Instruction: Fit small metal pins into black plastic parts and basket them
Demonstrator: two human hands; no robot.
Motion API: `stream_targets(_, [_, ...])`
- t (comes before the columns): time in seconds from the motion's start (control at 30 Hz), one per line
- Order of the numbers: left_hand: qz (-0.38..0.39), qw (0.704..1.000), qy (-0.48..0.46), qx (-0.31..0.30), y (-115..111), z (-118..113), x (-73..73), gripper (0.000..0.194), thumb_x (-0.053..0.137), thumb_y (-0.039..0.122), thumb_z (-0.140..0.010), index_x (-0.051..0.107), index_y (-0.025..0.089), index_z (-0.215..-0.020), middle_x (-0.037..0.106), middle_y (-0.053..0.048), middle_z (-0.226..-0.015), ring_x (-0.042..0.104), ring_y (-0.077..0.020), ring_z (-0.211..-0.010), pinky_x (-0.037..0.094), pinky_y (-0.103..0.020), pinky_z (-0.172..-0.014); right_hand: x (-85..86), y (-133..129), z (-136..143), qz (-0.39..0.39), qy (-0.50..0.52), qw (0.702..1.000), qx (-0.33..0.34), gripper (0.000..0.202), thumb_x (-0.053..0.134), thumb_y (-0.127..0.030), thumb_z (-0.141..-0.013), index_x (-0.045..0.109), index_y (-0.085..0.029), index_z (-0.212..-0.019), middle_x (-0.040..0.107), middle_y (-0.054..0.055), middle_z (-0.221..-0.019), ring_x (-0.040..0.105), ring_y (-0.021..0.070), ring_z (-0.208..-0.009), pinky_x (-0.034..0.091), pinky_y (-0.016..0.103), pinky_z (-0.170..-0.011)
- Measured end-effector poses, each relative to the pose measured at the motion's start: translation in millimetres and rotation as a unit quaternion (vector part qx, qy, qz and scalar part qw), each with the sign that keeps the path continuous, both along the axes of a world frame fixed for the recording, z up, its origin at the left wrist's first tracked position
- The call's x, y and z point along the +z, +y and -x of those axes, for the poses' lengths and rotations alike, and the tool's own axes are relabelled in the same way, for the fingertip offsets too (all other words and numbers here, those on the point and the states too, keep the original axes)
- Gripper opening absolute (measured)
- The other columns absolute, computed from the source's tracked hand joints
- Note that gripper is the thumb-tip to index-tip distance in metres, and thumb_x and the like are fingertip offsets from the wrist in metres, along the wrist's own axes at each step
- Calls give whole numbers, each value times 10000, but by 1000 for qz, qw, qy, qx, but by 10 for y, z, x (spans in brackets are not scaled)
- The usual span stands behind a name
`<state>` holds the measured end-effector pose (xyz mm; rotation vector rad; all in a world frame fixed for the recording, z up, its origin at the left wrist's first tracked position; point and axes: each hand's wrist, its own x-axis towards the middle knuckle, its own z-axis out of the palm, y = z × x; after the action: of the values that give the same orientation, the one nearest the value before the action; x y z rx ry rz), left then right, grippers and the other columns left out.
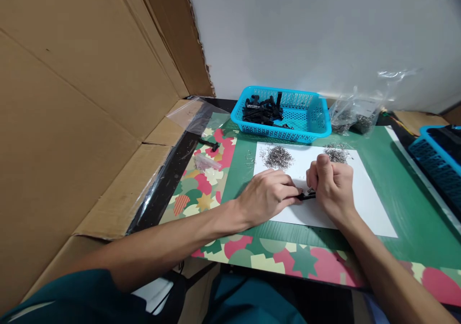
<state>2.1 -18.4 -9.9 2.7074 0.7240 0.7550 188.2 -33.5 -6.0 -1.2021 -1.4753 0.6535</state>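
My left hand (268,194) pinches one end of a small black plastic part (307,196) low over a white sheet of paper (370,209). Curled into a fist with the thumb on top, my right hand (334,187) is at the other end of that part. Whatever the right fingers grip is hidden inside the fist. Just beyond my left hand lies a heap of tiny metal pieces (279,157), perhaps screws or pins. A second heap of tiny metal pieces (335,152) sits behind my right hand, partly covered by it.
A blue basket (306,136) with several black parts (264,110) stands at the back. Clear bags (360,117) of small pieces are right of it. Another blue basket (432,156) is at the far right. A loose black part (209,144) lies left, near the cardboard wall (90,74).
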Motion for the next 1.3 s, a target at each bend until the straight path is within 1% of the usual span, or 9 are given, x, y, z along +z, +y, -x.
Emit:
stream_targets(0.27, [-25, 1000, 12, 4, -9, -3, -21, 98, 779, 249, -963, 804, 184, -893, 753, -10, -845, 674, -178, -795, 487, -320, -764, 6, 2, 4, -26, -44, 999, 0, 755, 413, -569, -1112, 461, -210, -449, 460, -13, -407, 418, 85, -375, 291, 267, -444])
stream_targets(0.43, [-28, 999, 32, 10, -17, -3, -2, 140, 733, 263, -999, 801, 194, -898, 742, -12, -817, 670, -174, -781, 473, -318, -746, 27, -9, 23, -35, -72, 997, -13, 764, 374, -554, -1125, 451, -213, -445, 464, -12, -394, 423, 85, -362, 303, 268, -445])
stream_targets(0.6, [-30, 999, 36, 6, -21, -8, -1, 173, 698, 242, -1016, 798, 189, -885, 730, -14, -796, 656, -177, -750, 480, -322, -731, 2, -37, 44, -67, -114, 991, 1, 755, 400, -585, -1109, 445, -214, -453, 443, -23, -380, 395, 80, -344, 295, 273, -442])
stream_targets(0.67, [-27, 999, 25, 4, -20, -10, -11, 173, 713, 249, -1008, 798, 183, -873, 727, -15, -788, 652, -179, -746, 482, -322, -722, -21, -36, 38, -67, -96, 993, -13, 758, 391, -578, -1114, 438, -215, -451, 436, -24, -386, 391, 81, -353, 294, 276, -447])
stream_targets(0.77, [-16, 1000, 14, 5, -12, -10, -24, 172, 737, 273, -996, 800, 183, -864, 726, -14, -783, 656, -177, -750, 484, -317, -717, -64, -21, 9, -46, -39, 997, -39, 748, 404, -570, -1114, 439, -219, -454, 439, -21, -407, 408, 91, -377, 299, 284, -461])
stream_targets(0.93, [-14, 1000, 18, 5, 0, -9, -30, 152, 757, 282, -983, 806, 185, -877, 713, -9, -772, 644, -173, -741, 470, -316, -697, -113, -9, -40, -29, 24, 998, -52, 725, 437, -577, -1103, 454, -228, -468, 415, -23, -427, 423, 111, -404, 295, 295, -471])
stream_targets(1.0, [-20, 1000, 21, 6, 0, -10, -35, 157, 756, 285, -983, 808, 186, -873, 703, -9, -760, 637, -175, -734, 467, -319, -692, -108, -17, -38, -38, 16, 998, -52, 724, 430, -568, -1108, 459, -225, -471, 422, -21, -427, 429, 110, -408, 296, 294, -476])
stream_targets(1.1, [-23, 1000, 22, 4, -5, -14, -45, 158, 739, 277, -994, 814, 190, -885, 713, -16, -776, 648, -179, -742, 480, -324, -706, -78, -29, -11, -50, -30, 997, -42, 735, 407, -564, -1116, 465, -216, -472, 452, -15, -425, 428, 101, -406, 298, 287, -478])
stream_targets(1.3, [-14, 1000, 19, 1, -16, -21, -50, 139, 714, 254, -1006, 825, 185, -959, 736, -37, -816, 673, -195, -776, 513, -335, -732, -35, -42, 33, -47, -66, 996, -34, 761, 368, -614, -1109, 426, -220, -461, 457, -10, -407, 412, 98, -386, 309, 288, -474])
